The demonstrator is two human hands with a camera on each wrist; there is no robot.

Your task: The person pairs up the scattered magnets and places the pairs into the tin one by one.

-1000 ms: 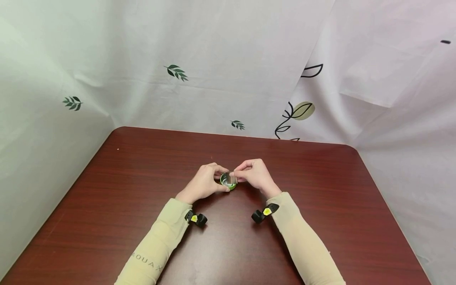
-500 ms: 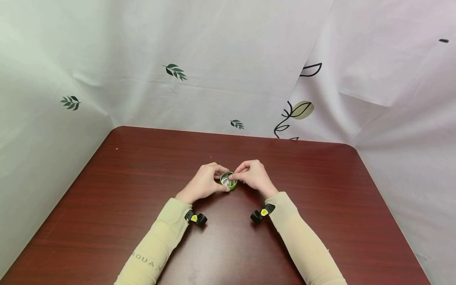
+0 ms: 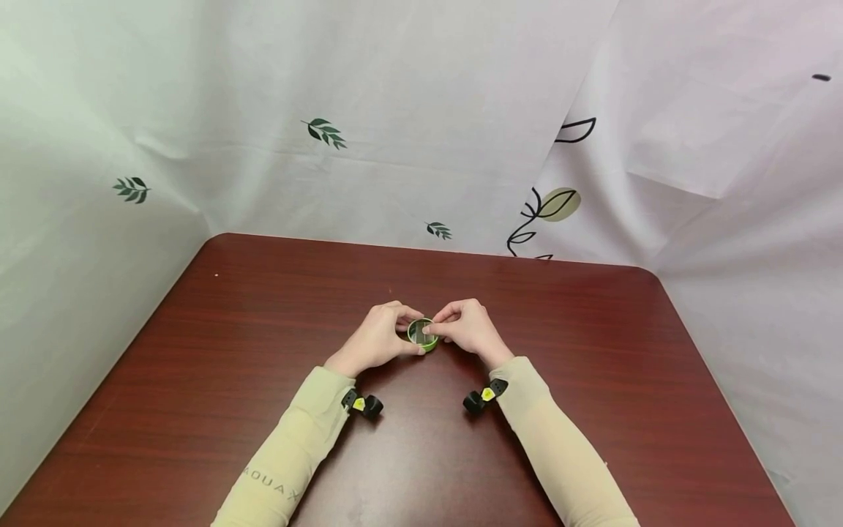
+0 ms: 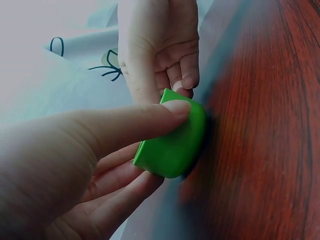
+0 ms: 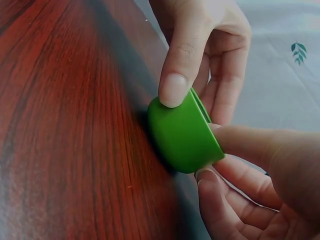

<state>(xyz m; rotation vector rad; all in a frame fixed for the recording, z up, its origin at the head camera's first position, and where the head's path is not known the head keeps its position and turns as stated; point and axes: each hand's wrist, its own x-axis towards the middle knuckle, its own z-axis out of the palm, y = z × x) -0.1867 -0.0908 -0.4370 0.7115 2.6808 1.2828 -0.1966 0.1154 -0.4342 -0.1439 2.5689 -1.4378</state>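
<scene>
A small green round cup [image 3: 422,334] with a shiny inside stands on the dark red table [image 3: 593,380], at its middle. My left hand [image 3: 378,340] grips the cup from the left, thumb on the near wall and fingers curled round the far side. My right hand [image 3: 466,329] pinches with thumb and forefinger at the cup's right rim, on the edge of a small dark flat piece [image 3: 418,333] lying in the cup. The left wrist view shows the cup [image 4: 175,142] under my left thumb [image 4: 115,127]. The right wrist view shows the cup [image 5: 182,132] between both hands; its inside is hidden.
White cloth [image 3: 395,110] printed with leaves hangs close behind and beside the table. A small black wrist camera [image 3: 364,404] sits on my left sleeve and another black wrist camera [image 3: 479,397] on my right sleeve. Bare table top lies all round the hands.
One second ago my right hand held a small silvery flat piece just above the cup's rim. It has since come down, and the piece now lies inside the cup. My left hand has not moved.
</scene>
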